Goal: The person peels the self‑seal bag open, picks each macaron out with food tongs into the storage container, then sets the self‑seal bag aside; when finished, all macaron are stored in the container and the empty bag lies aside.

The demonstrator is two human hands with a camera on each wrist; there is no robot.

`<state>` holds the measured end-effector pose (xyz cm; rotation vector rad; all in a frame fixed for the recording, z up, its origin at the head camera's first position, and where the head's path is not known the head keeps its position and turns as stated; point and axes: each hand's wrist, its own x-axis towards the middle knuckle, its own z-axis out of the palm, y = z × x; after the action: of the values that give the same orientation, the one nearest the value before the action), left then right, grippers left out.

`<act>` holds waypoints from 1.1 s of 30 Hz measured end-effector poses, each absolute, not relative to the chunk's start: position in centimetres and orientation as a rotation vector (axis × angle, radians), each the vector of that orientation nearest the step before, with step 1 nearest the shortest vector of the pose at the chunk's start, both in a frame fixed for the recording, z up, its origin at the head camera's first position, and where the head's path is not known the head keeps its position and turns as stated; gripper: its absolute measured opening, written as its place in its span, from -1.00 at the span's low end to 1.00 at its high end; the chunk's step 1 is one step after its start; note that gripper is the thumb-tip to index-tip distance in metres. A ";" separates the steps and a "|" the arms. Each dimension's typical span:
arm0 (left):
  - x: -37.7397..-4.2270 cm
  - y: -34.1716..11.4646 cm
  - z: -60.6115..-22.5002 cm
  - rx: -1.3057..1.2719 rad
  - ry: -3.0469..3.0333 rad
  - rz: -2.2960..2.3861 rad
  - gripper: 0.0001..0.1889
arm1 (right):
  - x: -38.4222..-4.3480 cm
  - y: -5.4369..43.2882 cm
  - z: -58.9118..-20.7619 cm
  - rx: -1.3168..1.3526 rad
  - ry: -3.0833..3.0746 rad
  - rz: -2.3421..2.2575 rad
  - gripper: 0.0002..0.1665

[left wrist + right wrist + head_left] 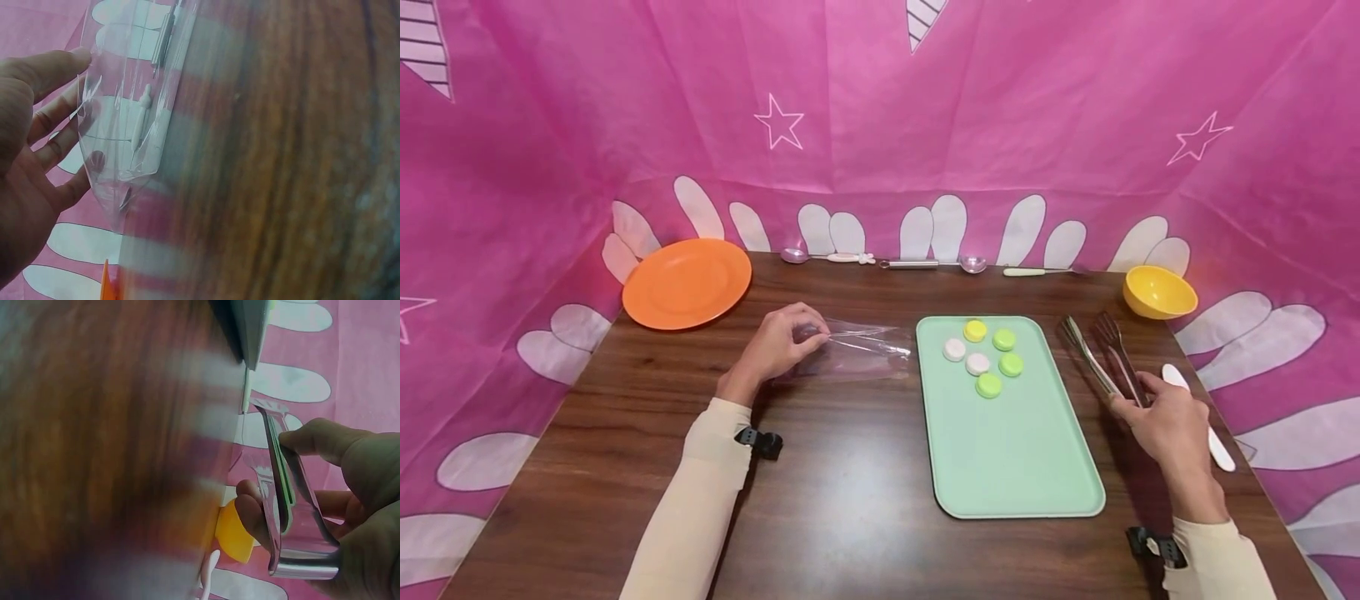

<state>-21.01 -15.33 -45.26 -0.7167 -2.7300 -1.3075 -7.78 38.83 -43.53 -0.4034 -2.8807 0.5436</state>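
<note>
Between thumb and fingers my left hand [780,343] pinches the edge of a clear plastic bag [872,360], which spreads over the table left of the tray. The left wrist view shows the thumb at the bag's [125,125] side, with the fingers partly behind the film. My right hand [1172,419] grips metal tongs [306,567] near their bent end, to the right of the tray; their two tips point toward the back and stand apart. On the mint-green tray [1015,467] lie several small macarons, including a yellow one [975,331] and a green one [988,385].
An orange plate [687,285] stands at the back left, a yellow bowl [1159,293] at the back right. Along the back edge lie two spoons [794,256] [973,264] and a fork-like utensil with a pale handle [1024,272]. A white knife-shaped utensil [1221,450] lies beyond my right hand.
</note>
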 end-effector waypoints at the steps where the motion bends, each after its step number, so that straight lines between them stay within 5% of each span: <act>1: -21.0 -15.3 -45.3 -0.718 -2.729 -1.307 -0.92 | -7.8 38.9 -43.6 -0.401 -2.890 0.545 -0.36; 18: -21.6 -15.4 -45.5 -0.709 -2.753 -1.261 -0.93 | -9.1 38.8 -43.7 -0.443 -3.156 0.515 -0.14; 27: -21.7 -15.1 -45.4 -0.708 -2.748 -1.257 -0.93 | -9.0 38.5 -43.7 -0.461 -3.149 0.569 0.15; 33: -21.7 -14.7 -45.2 -0.720 -2.767 -1.238 -0.94 | -8.7 38.0 -43.4 -0.448 -3.143 0.585 0.13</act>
<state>-21.72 -14.70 -45.23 -0.7200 -2.7672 -1.2380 -8.69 37.97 -43.44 -0.4481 -3.1431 0.5846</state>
